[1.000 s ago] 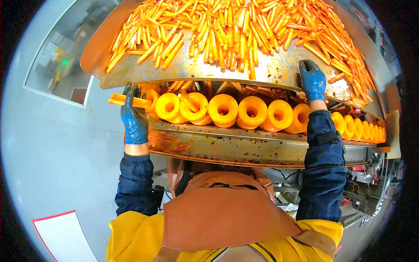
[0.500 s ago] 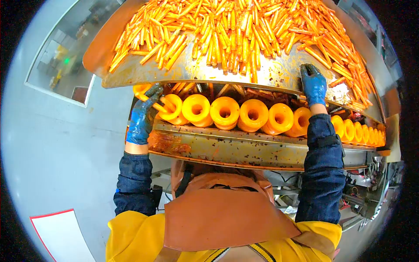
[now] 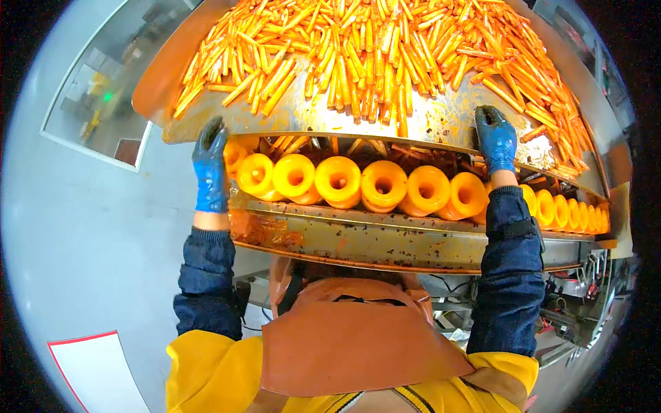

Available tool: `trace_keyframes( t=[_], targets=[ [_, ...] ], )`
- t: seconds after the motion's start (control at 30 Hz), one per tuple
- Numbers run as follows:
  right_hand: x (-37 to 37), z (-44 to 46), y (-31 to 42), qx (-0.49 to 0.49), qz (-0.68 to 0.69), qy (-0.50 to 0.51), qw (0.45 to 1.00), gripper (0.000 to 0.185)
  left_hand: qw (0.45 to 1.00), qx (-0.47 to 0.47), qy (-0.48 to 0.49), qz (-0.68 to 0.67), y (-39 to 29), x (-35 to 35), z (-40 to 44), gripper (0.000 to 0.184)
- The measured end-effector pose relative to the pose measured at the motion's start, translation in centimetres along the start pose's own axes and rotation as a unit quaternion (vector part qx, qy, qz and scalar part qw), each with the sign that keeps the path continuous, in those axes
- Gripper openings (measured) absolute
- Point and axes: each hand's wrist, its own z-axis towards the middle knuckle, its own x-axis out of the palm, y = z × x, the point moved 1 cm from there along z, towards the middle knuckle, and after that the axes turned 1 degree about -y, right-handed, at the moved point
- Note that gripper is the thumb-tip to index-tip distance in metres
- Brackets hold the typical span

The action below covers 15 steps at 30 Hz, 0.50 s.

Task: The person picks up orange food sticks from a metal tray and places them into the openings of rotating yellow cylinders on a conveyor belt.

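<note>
"So, what has changed with the left hand (image 3: 211, 165)?"

"Half a second ago, it carried orange sticks at one of the cups. At present I see no stick in it. The fingers point upward and look a little bent, beside the left end of the row of cups (image 3: 384, 167). How far they are spread, I cannot tell."

"And where did the sticks go?"

"I believe that they are in the cup near this hand (image 3: 244, 177). Something like a stick end (image 3: 261, 173) shows inside its mouth, but it is small, so I say it with caution. In my judgement, the placing of that portion is finished."

"Are the cups standing in the same position?"

"No, the row has shifted somewhat toward the left. It lies between the metal tray (image 3: 313, 118) and the spotted trough (image 3: 385, 237)."

"Did the right hand (image 3: 496, 141) also move?"

"Hardly. It remains at the front edge of the tray, with curled fingers. Whether it grips this edge, I am not able to say; no stick is visible in it."

"And the other sticks?"

"The large pile of sticks (image 3: 385, 62) looks the same as before, spread over the tray beyond both hands."
</note>
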Motion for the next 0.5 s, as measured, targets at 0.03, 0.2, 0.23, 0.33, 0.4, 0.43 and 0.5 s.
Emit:
trace_keyframes(
  t=[0.03,0.2,0.23,0.33,0.4,0.43,0.5],
  targets=[
    [-0.1,0.0,0.1,-0.001,-0.003,0.001,1.000,0.032,0.994,0.058,0.061,0.073,-0.1,1.1,1.5,0.034],
    [-0.3,-0.1,0.4,0.014,0.001,-0.001,1.000,0.032,0.805,0.345,0.213,0.433,1.1,8.9,9.0,0.039],
    [-0.2,-0.1,0.3,0.006,0.008,-0.001,1.000,0.032,0.805,0.348,0.214,0.430,0.7,10.5,9.8,0.039],
    [0.3,0.0,-0.5,-0.024,0.000,-0.039,0.999,0.032,0.699,0.128,0.282,0.644,-0.1,15.1,11.3,0.041],
    [0.1,-0.2,-0.2,-0.023,0.014,-0.026,0.999,0.032,0.636,0.064,0.271,0.720,-0.2,17.1,11.9,0.042],
    [-0.2,-0.2,0.1,-0.018,0.015,-0.011,1.000,0.032,0.641,0.037,0.327,0.693,0.2,17.5,12.3,0.042],
    [-0.1,-0.3,0.1,-0.019,0.017,-0.022,0.999,0.030,0.669,0.039,0.309,0.675,2.4,17.1,13.1,0.042]
  ],
)
